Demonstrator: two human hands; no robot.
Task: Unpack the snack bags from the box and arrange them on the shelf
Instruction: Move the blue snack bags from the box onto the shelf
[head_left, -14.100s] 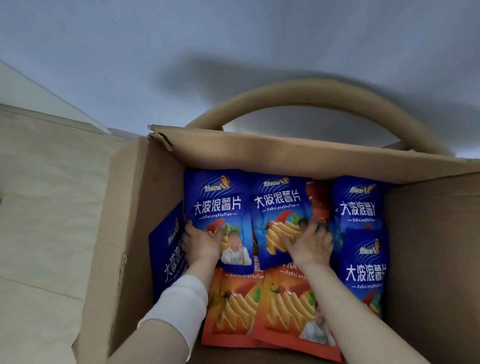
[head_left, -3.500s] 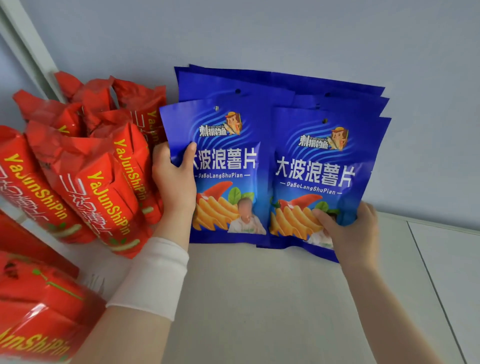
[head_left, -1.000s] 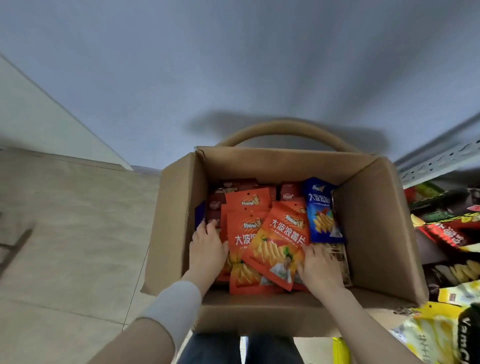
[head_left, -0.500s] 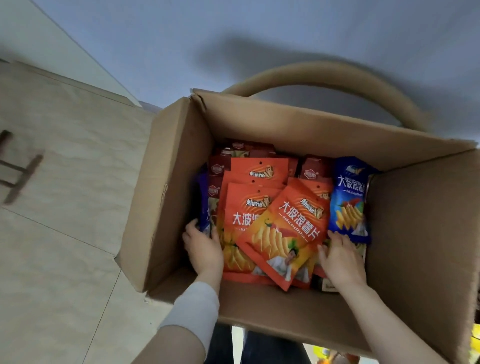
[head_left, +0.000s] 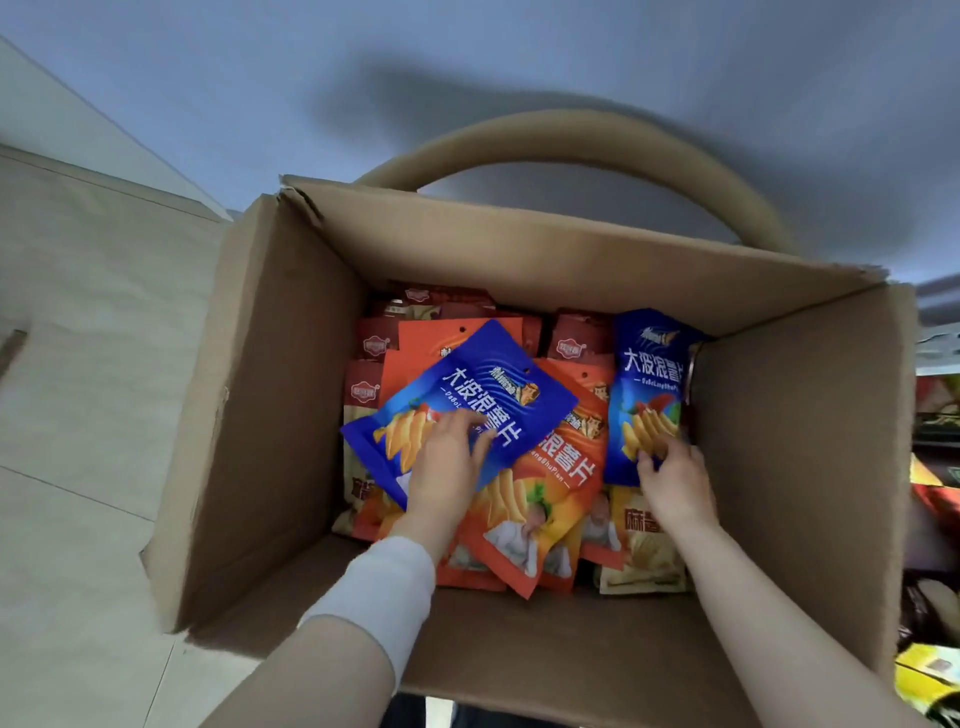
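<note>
Matt brown cardboard box (head_left: 270, 415) holds glossy plastic snack bags (head_left: 467, 395).

Left hand (head_left: 445, 467) stretched forward, fingers spread, pinching, right hand (head_left: 676, 480) alongside, fingers curled, gripping

Soft, dim light falls on my box (head_left: 270, 415); a dark shadow (head_left: 467, 119) spreads on the wall (head_left: 208, 62) behind it. Right of the box, edges smear.

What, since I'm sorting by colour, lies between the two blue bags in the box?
In the head view, overlapping orange bags lie between the tilted blue bag and the upright blue bag.
</note>
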